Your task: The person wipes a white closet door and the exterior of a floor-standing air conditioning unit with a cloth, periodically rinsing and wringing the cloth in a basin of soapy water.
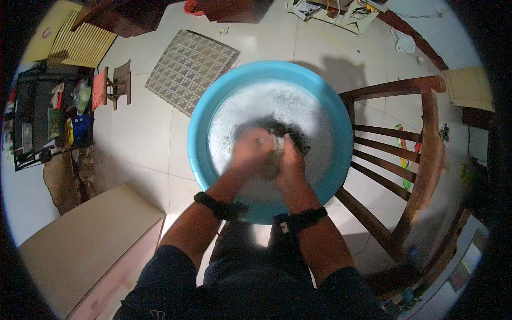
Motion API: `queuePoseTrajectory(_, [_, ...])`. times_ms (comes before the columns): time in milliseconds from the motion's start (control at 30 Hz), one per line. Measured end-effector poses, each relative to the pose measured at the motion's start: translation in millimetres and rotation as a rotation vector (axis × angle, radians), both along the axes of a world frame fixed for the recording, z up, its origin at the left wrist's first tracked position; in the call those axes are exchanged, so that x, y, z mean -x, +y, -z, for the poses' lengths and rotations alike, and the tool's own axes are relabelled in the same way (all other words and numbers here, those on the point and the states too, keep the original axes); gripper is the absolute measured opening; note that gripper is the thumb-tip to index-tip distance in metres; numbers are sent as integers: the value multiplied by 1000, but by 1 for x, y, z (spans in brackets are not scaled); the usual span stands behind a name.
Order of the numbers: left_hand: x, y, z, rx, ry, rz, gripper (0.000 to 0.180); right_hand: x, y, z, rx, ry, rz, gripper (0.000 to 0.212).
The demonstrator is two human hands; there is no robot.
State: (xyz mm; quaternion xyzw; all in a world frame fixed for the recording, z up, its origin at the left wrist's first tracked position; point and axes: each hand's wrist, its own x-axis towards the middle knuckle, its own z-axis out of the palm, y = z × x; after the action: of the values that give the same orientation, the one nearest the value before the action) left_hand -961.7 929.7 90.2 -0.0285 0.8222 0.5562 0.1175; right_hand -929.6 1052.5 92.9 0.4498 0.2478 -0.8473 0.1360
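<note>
Handling was judged under way: a pale item (pixel 279 143) was near the middle of the blue basin (pixel 198 140), not yet clear of the suds (pixel 258 98). It looked bunched and wet, material uncertain. The right hand (pixel 291 161) gripped it; the blurred left hand (pixel 250 150) was beside it, grip indeterminable.

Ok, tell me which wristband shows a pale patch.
The person's right wristband: a small whitish patch shows at its inner end, while the left wristband looks dark throughout.
</note>
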Motion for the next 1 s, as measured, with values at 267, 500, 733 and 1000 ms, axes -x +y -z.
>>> queuePoseTrajectory(267, [-7,-38,29,269,-65,91,49,-16,42,12,-857,290,-340,48])
queuePoseTrajectory(500, [-22,1,3,359,-69,654,31,-23,41,26,-371,-133,-445,59])
queuePoseTrajectory(733, [-29,22,-59,-96,-48,552,20,-37,35,41,175,157,-129,44])
queuePoseTrajectory(1000, [-11,14,-2,203,206,255,26,-31,-2,46,-594,256,-608,36])
